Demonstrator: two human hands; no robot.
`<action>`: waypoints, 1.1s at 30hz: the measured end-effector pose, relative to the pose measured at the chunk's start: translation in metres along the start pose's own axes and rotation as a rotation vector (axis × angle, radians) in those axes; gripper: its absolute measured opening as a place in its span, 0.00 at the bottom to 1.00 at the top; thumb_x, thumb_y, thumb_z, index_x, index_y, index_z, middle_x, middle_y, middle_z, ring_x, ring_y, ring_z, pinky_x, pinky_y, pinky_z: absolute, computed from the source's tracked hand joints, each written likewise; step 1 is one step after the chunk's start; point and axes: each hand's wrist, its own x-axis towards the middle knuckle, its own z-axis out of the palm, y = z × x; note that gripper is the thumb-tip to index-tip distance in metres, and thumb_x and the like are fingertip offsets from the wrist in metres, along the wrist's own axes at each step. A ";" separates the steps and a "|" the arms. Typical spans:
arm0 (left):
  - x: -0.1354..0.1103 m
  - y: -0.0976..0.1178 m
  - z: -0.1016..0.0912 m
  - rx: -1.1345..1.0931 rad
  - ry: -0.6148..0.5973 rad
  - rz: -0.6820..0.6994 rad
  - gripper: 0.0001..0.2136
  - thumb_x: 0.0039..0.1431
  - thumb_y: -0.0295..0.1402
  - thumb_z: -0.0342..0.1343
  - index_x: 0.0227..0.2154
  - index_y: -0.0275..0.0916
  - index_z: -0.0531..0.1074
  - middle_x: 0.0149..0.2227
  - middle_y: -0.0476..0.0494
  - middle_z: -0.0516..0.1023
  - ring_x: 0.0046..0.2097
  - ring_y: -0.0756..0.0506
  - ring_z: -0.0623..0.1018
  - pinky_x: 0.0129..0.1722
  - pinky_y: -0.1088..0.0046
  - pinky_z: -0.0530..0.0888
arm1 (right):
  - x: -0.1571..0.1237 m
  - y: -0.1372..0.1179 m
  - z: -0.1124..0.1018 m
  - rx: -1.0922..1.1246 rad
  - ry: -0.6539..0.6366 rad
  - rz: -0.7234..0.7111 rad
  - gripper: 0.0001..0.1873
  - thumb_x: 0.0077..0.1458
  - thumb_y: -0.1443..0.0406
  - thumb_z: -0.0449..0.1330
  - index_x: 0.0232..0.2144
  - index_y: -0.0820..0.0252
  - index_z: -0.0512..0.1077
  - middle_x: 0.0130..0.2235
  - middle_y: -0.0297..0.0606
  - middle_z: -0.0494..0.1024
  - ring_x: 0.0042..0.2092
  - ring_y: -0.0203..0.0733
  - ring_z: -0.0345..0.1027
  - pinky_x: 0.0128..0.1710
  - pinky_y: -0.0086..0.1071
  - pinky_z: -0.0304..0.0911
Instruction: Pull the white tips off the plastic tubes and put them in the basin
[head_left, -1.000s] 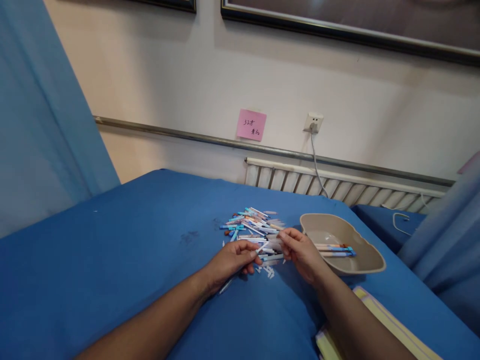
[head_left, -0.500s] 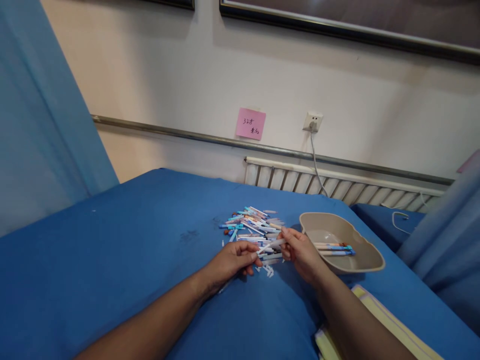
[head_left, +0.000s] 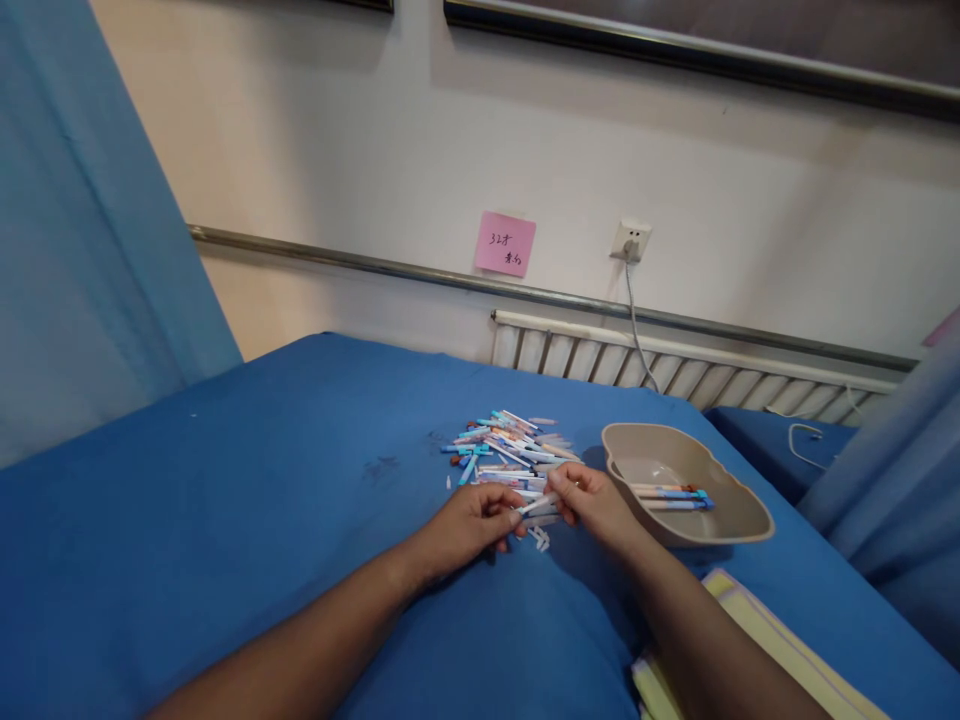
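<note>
Over the front of a pile of pen parts [head_left: 502, 450], my two hands are close together, each closed in a pinch. My left hand [head_left: 480, 525] grips the lower left end of a thin white pen refill [head_left: 528, 507]. The fingers of my right hand [head_left: 589, 500] are closed on a pale pen barrel [head_left: 550, 498], lined up with the refill and meeting it. How far the refill sits inside the barrel is too small to tell. Small white pen tips [head_left: 540, 540] lie just below the hands.
A beige bin [head_left: 694, 530] on the right holds several pens [head_left: 671, 497] lying side by side. A folded yellow cloth [head_left: 780, 640] lies near my right forearm. The blue sheet [head_left: 225, 520] covers the surface, with a wall and radiator [head_left: 555, 345] behind.
My right hand has moved left and slightly down, closer to my left hand. Less of the refill and barrel shows between them. The camera view has shifted slightly.
</note>
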 end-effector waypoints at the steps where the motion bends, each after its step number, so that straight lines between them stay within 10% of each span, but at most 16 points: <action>1: 0.000 0.001 0.000 0.028 -0.007 0.015 0.11 0.52 0.36 0.56 0.36 0.34 0.71 0.29 0.46 0.75 0.23 0.54 0.69 0.23 0.79 0.64 | 0.000 0.001 0.001 -0.019 -0.025 -0.002 0.20 0.49 0.48 0.58 0.23 0.60 0.67 0.14 0.25 0.62 0.17 0.29 0.51 0.19 0.25 0.47; 12: -0.003 0.007 -0.001 0.246 0.073 0.120 0.08 0.52 0.34 0.55 0.33 0.35 0.72 0.26 0.51 0.71 0.28 0.52 0.67 0.28 0.79 0.64 | -0.002 0.003 0.000 0.003 -0.119 -0.073 0.17 0.47 0.53 0.62 0.30 0.59 0.66 0.28 0.29 0.66 0.25 0.30 0.58 0.27 0.27 0.55; 33: -0.007 0.009 -0.001 0.325 0.002 0.109 0.09 0.55 0.34 0.51 0.34 0.35 0.72 0.25 0.53 0.69 0.25 0.53 0.66 0.25 0.80 0.62 | -0.004 0.006 -0.001 -0.097 -0.184 -0.117 0.11 0.49 0.58 0.62 0.28 0.59 0.66 0.27 0.29 0.66 0.27 0.32 0.57 0.27 0.26 0.54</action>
